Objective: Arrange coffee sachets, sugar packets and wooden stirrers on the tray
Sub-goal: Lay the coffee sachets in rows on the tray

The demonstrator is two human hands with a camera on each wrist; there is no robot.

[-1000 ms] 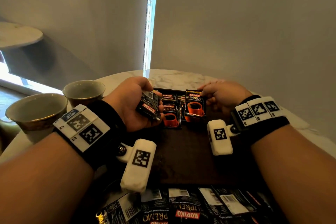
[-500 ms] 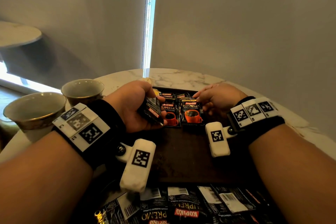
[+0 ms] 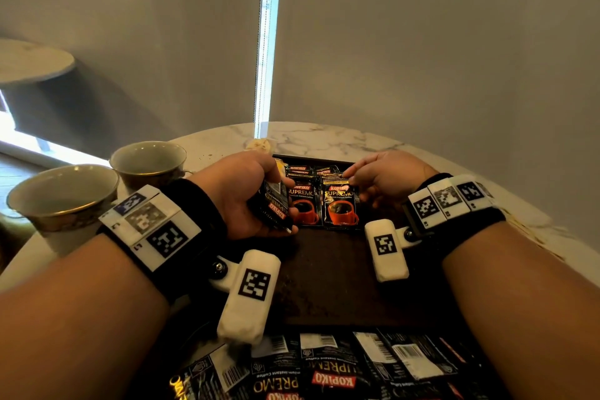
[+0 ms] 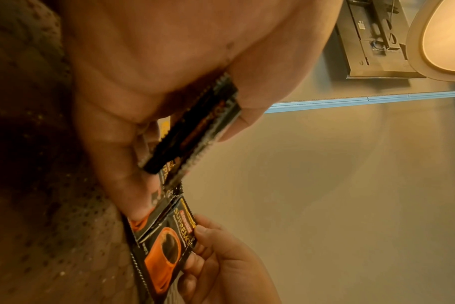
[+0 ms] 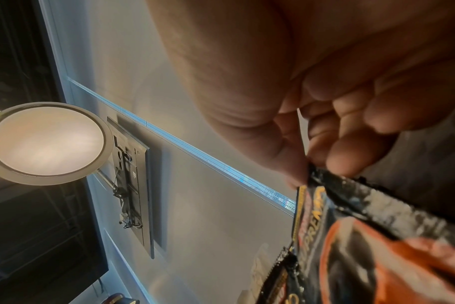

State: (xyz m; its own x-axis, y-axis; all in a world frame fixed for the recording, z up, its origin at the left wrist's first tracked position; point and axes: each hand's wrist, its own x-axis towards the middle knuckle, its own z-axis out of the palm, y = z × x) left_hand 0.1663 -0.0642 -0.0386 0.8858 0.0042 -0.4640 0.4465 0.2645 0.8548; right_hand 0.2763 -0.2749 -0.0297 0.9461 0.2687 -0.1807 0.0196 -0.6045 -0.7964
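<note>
A dark wooden tray (image 3: pixel 328 276) lies on the marble table with black coffee sachets laid in rows at its far end. My left hand (image 3: pixel 246 201) grips a small stack of sachets (image 3: pixel 274 208), seen edge-on between thumb and fingers (image 4: pixel 195 123). My right hand (image 3: pixel 383 178) pinches the top corner of a sachet with an orange cup print (image 3: pixel 340 208), which lies flat beside another one (image 3: pixel 303 208). The pinch shows close up on the sachet's edge (image 5: pixel 325 185), and the same sachet (image 4: pixel 166 246) shows in the left wrist view.
Two gold-rimmed cups (image 3: pixel 65 195) (image 3: pixel 149 162) stand at the left of the table. Several more sachets (image 3: pixel 324 370) lie face down at the near edge. A pale packet (image 3: pixel 259 144) lies beyond the tray. The tray's middle is bare wood.
My right hand brought the orange-cup sachet down and slightly left until it lies flat beside the other one. The left hand kept its stack and barely moved.
</note>
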